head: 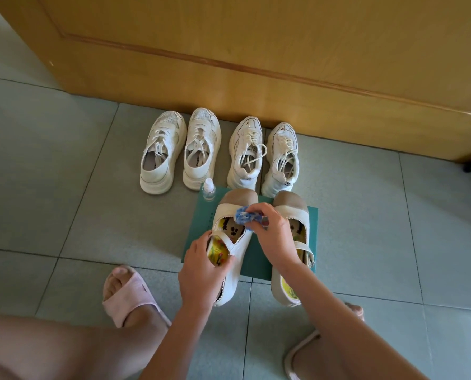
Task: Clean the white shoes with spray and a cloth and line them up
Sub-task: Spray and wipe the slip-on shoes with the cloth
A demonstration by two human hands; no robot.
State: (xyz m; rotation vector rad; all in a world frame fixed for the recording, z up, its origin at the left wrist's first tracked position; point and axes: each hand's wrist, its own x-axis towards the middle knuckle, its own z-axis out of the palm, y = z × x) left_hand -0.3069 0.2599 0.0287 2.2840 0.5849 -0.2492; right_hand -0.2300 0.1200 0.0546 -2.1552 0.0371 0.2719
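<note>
Two white strap shoes with beige toes lie on a green mat (259,259). My left hand (201,270) grips the left strap shoe (238,242) at its heel opening, fingers curled over the rim. My right hand (272,231) pinches a crumpled blue cloth (246,215) against the upper of that shoe. The right strap shoe (292,209) lies partly under my right forearm. A small clear spray bottle (208,189) stands at the mat's far left corner. Two pairs of white sneakers stand in a row by the wooden door: the left pair (179,152) and the right pair (264,157).
The wooden door (256,50) closes off the far side. Grey floor tiles (64,187) stretch to the left and right. My feet in pink slippers, the left one (127,294) and the right one (303,352), and my knees fill the near edge.
</note>
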